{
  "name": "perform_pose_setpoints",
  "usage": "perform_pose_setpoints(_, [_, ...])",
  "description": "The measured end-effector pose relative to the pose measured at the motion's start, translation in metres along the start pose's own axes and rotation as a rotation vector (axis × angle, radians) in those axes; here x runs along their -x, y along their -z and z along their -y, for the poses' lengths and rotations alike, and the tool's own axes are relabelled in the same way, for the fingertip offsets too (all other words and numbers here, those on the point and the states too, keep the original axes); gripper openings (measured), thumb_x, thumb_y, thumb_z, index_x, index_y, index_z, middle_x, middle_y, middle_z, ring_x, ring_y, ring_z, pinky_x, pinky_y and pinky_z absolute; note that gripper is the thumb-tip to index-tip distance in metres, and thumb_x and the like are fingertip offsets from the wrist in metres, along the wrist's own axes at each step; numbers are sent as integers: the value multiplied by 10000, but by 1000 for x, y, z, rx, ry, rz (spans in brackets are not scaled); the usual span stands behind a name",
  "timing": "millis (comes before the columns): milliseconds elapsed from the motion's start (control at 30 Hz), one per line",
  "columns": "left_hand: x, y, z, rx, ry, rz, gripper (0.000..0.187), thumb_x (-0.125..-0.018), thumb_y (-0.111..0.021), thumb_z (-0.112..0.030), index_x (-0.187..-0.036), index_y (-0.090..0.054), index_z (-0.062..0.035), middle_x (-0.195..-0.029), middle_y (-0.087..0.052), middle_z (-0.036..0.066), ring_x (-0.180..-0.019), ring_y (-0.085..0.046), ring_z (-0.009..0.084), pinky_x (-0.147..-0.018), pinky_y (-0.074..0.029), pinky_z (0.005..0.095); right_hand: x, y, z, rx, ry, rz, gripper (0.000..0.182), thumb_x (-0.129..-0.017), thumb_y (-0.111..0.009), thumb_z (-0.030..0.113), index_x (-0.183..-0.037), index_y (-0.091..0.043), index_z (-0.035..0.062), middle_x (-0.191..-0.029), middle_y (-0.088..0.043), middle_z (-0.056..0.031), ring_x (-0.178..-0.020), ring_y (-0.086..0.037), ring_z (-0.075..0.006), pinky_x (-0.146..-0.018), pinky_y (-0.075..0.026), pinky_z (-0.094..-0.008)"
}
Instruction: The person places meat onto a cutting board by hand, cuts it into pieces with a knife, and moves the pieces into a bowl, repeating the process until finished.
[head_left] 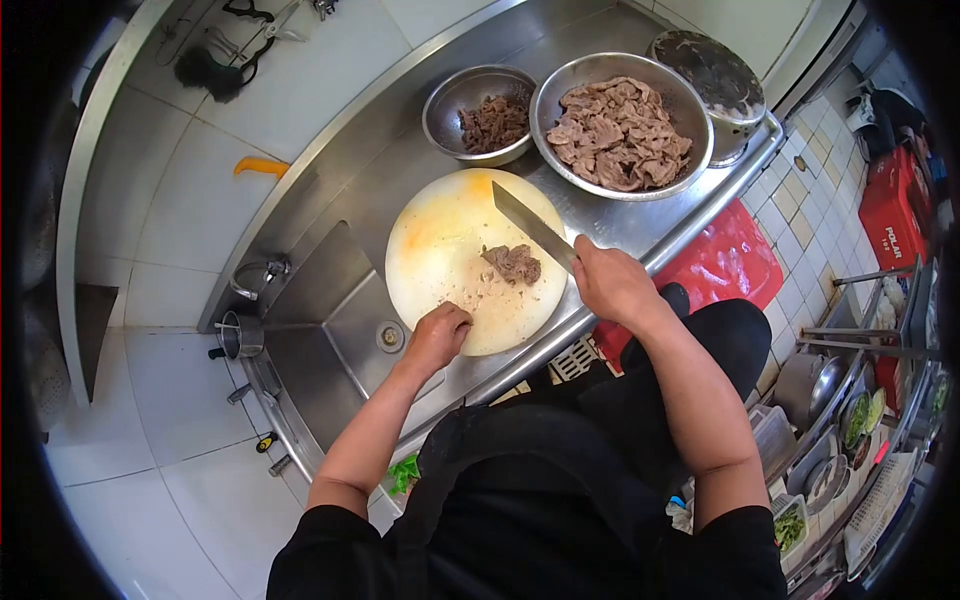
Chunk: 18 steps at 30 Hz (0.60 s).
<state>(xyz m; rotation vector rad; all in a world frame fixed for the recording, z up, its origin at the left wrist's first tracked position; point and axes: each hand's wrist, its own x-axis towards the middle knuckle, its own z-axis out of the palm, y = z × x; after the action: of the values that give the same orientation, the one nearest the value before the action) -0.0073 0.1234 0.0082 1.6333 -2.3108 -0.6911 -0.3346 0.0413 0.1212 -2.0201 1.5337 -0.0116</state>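
Note:
My right hand (612, 280) is wrapped round the handle of a broad kitchen knife (532, 226), whose blade slants up and left over the board. Below the blade, a small heap of cooked meat (513, 264) lies on the round cutting board (425, 270), with little scraps scattered around it. At the board's lower left edge rests my left hand (438, 336), its fingers curled in. Whether anything sits in those fingers is hidden. Behind the board, a large steel colander (552, 150) holds sliced cooked meat (625, 135); a smaller perforated bowl (440, 125) holds darker pieces (495, 124).
Left of the board is a steel sink (335, 290) with a tap (262, 274). A lidded pot (710, 85) stands at the counter's far right. A red stool (725, 260) is beside the counter's front edge. Shelves with pans and containers line the right.

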Motion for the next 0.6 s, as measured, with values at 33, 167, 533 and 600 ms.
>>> perform_pose_setpoints(33, [-6, 6, -2, 53, 118, 41, 229, -851, -794, -87, -1065, -757, -10, -994, -736, 127, -901, -741, 246, -844, -588, 356, -1, -2, 0, -5, -1, 1, 266, -1070, -451, 221, -1181, -537, -5, -976, -724, -272, -972, -694, -454, -875, -533, -566])
perform_pose_setpoints(167, [-53, 17, 17, 473, 423, -72, 182, -912, -762, -165, -1015, -777, -16, -965, -781, 96, -899, -742, 167, -813, -574, 310, -6, -8, -5, 2, -15, -4, 263, -1068, -456, 222, -1175, -540, -4, -978, -721, -279, -974, -695, -457, -875, -533, -570])
perform_pose_setpoints(533, [-179, 50, -15, 29, 473, 259, 534, -834, -799, -352, -1266, -730, -45, -1149, -756, 222, -1038, -741, 342, -951, -572, 423, -6, -12, -10, -22, -58, -28, 269, -1067, -463, 236, -1179, -541, 4, -988, -712, -303, -982, -688, -481, -887, -527, -583])
perform_pose_setpoints(600, [-155, 34, -30, -68, 471, 425, 446, -820, -806, -325, -1156, -747, -39, -1074, -771, 189, -983, -745, 318, -889, -577, 400, -3, -12, -11, -43, -70, -41, 269, -1066, -461, 235, -1179, -541, 5, -988, -712, -304, -984, -688, -482, -889, -527, -583])
